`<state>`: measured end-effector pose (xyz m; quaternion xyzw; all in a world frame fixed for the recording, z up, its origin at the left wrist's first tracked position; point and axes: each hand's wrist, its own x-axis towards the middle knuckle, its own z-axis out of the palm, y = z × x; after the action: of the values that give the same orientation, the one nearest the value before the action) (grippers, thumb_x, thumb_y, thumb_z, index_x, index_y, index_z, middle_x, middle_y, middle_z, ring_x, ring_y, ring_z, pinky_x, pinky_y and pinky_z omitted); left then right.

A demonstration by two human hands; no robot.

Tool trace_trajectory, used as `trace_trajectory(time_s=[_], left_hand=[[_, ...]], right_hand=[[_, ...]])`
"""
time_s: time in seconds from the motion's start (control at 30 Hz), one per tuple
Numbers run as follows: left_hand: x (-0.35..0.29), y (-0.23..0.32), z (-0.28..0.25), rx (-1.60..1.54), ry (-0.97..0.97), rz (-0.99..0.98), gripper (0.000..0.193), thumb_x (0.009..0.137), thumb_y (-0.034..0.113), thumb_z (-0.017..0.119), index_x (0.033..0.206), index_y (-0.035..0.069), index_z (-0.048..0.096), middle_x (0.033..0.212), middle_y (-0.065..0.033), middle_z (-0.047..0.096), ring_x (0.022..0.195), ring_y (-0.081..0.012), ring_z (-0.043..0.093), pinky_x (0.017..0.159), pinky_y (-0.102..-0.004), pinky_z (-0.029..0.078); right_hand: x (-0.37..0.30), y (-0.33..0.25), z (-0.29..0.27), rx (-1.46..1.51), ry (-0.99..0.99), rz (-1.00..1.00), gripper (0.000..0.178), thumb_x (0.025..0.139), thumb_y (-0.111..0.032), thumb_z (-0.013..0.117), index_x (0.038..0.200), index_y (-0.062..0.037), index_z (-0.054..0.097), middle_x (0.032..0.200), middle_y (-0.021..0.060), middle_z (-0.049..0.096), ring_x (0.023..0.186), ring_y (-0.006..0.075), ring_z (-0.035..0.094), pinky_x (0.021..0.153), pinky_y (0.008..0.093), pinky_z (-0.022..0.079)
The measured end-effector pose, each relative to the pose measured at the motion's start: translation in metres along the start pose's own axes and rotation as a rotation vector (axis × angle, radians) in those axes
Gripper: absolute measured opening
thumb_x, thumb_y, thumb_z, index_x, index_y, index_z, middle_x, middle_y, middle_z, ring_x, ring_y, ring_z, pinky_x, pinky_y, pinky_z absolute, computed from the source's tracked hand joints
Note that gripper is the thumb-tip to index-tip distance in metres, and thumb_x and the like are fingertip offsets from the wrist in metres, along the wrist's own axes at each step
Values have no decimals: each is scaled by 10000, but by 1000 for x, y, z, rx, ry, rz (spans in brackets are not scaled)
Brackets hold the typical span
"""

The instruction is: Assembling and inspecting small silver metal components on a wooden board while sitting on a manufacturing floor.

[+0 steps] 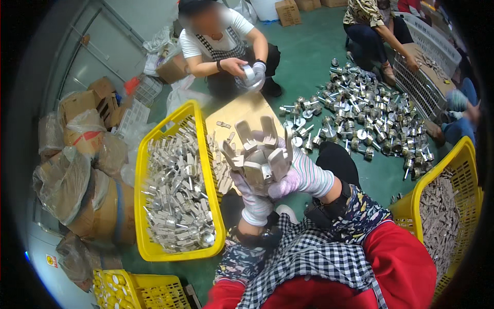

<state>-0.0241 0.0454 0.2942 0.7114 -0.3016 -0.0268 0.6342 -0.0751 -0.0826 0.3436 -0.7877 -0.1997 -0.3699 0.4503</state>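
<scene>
Both my hands wear striped knit gloves and are raised together in front of me. My left hand (250,193) and my right hand (296,172) clasp a fanned bundle of flat grey metal latch parts (256,150), their ends pointing up and outward. The bundle hangs above the floor beside the yellow crate (141,206), which is heaped with assembled grey metal parts. More loose flat parts (222,172) lie against the crate's right wall.
A seated person (221,46) opposite me handles a metal part with gloved hands above a cardboard sheet (244,110). A heap of metal knob assemblies (360,116) covers the green floor. Another yellow crate (453,206) sits right, a third (134,291) lower left. Bagged cartons (82,170) stand left.
</scene>
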Motion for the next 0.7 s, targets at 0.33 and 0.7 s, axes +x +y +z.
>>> trace_trajectory(time_s=[0.33, 0.7], left_hand=[[13, 1, -7, -530, -52, 69, 748, 800, 412, 599, 1335, 82, 192, 1253, -149, 369, 1119, -244, 437, 926, -389, 409], [-5, 32, 10, -1381, -131, -108, 789, 670, 324, 749, 1288, 50, 342, 1178, -134, 464, 1085, -342, 470, 866, -503, 452]], right_hand=[[-20, 2, 33, 302, 266, 437, 786, 632, -282, 760, 1228, 13, 340, 985, 73, 588, 940, 194, 559, 849, 304, 442], [-54, 5, 69, 498, 406, 324, 834, 669, -76, 713, 1304, -57, 173, 1235, 147, 412, 1085, 221, 485, 925, 349, 407]])
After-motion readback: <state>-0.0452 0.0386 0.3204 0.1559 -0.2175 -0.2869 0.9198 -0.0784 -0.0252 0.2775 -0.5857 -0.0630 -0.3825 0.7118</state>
